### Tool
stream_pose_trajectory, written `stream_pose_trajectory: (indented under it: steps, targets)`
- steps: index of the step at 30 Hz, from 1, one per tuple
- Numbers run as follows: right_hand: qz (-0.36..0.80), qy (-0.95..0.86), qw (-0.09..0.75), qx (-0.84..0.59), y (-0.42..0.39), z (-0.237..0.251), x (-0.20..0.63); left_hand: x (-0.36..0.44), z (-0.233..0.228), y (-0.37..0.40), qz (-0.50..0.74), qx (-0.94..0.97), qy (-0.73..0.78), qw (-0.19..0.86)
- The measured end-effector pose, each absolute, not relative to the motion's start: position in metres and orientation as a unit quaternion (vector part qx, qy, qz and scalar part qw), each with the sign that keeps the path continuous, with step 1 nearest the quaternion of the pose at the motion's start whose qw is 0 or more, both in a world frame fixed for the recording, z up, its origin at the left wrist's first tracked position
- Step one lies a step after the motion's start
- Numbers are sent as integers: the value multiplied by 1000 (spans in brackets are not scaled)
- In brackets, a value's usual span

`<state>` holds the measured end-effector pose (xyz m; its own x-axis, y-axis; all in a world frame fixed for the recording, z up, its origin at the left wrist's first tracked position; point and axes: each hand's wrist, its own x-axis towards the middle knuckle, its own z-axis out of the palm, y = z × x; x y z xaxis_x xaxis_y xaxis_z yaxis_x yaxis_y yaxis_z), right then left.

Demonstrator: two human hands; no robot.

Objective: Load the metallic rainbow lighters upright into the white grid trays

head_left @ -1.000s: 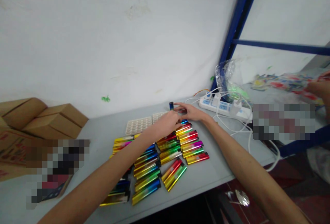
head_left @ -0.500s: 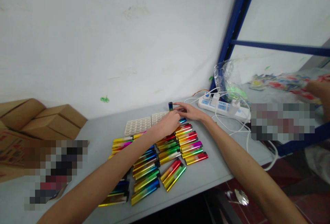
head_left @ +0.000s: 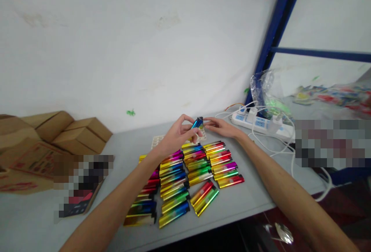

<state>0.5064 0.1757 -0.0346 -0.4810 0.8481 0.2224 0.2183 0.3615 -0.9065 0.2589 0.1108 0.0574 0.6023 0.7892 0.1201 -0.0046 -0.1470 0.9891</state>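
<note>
Biggest thing here is the grey table (head_left: 249, 201), and most of its middle is taken up by rows of shiny rainbow lighters (head_left: 185, 178) lying flat, side by side and touching. Behind them sits a white tray (head_left: 156, 140) with little pockets, mostly hidden by the hands.

The one in play is a small blue lighter (head_left: 198, 122), held tilted in the air just above the far end of the rows. The left hand (head_left: 174, 138) has its grip closed on it, thumb and fingertips pinching the lower body. The right hand (head_left: 222, 127) is flat-ish with fingers out, its tip at the lighter's top end; can't tell if it's actually pinching.

Handling-wise I'd guess it's light and rigid, but that glossy foil finish looks slippery, so a pinch across the flat sides near the middle seems safest.

Clutter: cardboard boxes (head_left: 81, 134) off to the left, a white power strip (head_left: 261, 122) with cables right beside the right hand, and a crinkly plastic bag (head_left: 268, 89) against the blue rack (head_left: 275, 31). The cables look like the likeliest snag.
</note>
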Motion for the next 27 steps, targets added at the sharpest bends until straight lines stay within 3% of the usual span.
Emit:
stream_pose_trajectory:
  steps: [7, 27]
  targets:
    - [441, -733, 357, -375, 175, -37, 508, 224, 50, 96, 404, 492, 329, 698]
    - [438, -724, 348, -404, 168, -31, 505, 213, 33, 101, 416, 442, 348, 714]
